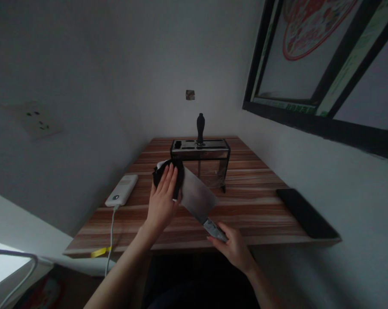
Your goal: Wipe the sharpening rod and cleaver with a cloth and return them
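My right hand (pixel 234 246) is closed round the patterned grey handle of a cleaver (pixel 198 195), its broad blade slanting up and to the left over the table. Pressed against the far end of that blade is a black cloth (pixel 177 171), with a bit of white showing at its edge. My left hand (pixel 163 193) lies over the cloth with its fingers together, gripping it. Just behind the blade stands a knife block (pixel 216 145) with a slotted metal top and clear front. One black-handled tool (pixel 201 126) sticks upright from it.
A white power bank (pixel 122 190) with a cable (pixel 112 231) lies at the left of the striped wooden table (pixel 252 214). On the right edge rests a black phone-like slab (pixel 306 212). Walls close in the left, back and right, with a socket (pixel 36 120) and a framed window (pixel 310 64).
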A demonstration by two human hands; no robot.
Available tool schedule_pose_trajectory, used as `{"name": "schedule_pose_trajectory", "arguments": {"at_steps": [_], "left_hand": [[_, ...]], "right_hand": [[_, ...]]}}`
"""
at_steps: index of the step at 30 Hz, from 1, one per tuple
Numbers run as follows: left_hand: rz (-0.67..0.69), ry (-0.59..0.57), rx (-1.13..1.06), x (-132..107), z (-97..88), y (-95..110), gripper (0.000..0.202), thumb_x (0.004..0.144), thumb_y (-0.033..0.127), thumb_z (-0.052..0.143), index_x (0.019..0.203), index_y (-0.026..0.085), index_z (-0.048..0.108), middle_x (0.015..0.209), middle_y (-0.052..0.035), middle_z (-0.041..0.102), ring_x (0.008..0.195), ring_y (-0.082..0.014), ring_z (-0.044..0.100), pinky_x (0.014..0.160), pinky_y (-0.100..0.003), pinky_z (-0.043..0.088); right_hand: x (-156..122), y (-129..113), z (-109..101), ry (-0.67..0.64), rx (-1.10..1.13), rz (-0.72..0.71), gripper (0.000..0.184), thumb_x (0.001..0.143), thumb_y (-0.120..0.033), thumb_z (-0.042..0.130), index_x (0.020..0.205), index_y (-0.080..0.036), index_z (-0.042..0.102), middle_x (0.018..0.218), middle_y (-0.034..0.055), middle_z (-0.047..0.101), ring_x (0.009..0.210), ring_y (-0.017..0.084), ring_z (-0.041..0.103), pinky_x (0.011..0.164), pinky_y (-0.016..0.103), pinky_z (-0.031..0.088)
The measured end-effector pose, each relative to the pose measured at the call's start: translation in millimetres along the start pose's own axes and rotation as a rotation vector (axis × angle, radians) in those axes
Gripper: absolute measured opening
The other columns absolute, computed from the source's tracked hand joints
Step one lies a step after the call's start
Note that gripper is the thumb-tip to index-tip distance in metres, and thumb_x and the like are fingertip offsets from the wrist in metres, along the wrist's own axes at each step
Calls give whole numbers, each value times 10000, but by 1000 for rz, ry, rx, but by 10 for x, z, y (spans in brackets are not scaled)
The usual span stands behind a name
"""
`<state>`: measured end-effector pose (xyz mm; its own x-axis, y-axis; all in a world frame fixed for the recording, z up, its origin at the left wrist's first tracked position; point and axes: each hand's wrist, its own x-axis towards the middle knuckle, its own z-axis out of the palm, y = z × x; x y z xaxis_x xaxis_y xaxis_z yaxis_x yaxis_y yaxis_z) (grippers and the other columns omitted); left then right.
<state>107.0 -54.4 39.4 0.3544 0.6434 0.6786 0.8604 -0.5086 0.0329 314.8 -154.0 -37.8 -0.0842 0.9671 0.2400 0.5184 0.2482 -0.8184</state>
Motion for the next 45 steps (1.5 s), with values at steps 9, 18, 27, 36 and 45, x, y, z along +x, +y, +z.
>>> {"name": "schedule_pose_trajectory", "arguments": {"at_steps": [9, 18, 27, 36, 45], "left_hand": [[-25, 36, 11, 113, -19, -66, 649, 897, 219, 401, 1475, 159, 112, 1496, -121, 272, 1383, -247, 238, 1109, -456, 182], [67, -62, 27, -28, -17, 185, 649, 883, 199, 412, 1470, 147, 141, 1503, -98, 256, 1389, -230, 221, 1134, -442, 109], [310, -232, -45, -347, 90, 561, 649, 853, 236, 419, 1453, 117, 205, 1514, -75, 221, 1396, -201, 200, 1155, -407, 53], [442, -301, -69, -445, 80, 659, 625, 859, 184, 376, 1454, 119, 194, 1526, -49, 168, 1410, -163, 130, 1158, -389, -10], [413, -274, -23, -362, 43, 578, 642, 859, 181, 379, 1461, 120, 167, 1521, -55, 197, 1407, -179, 151, 1157, -401, 87]], "right_hand": [[6, -8, 4, 19, -21, -13, 209, 786, -365, 598, 763, -158, 601, 633, 0, 592, 575, 121, 505, 525, 203, 372], [-1, 7, 10, 17, -7, -6, 205, 789, -362, 598, 753, -160, 586, 623, -6, 564, 566, 118, 486, 527, 206, 360], [28, -40, 2, 9, 41, 3, 127, 783, -271, 593, 817, -152, 625, 721, 27, 653, 645, 150, 570, 596, 218, 422], [41, -4, 9, 11, 92, -21, 137, 739, -171, 599, 868, -139, 628, 839, 60, 693, 752, 191, 618, 673, 244, 451], [14, 17, 28, 34, -8, -19, 87, 772, -244, 589, 778, -160, 612, 722, 44, 659, 657, 168, 587, 612, 236, 427]]}}
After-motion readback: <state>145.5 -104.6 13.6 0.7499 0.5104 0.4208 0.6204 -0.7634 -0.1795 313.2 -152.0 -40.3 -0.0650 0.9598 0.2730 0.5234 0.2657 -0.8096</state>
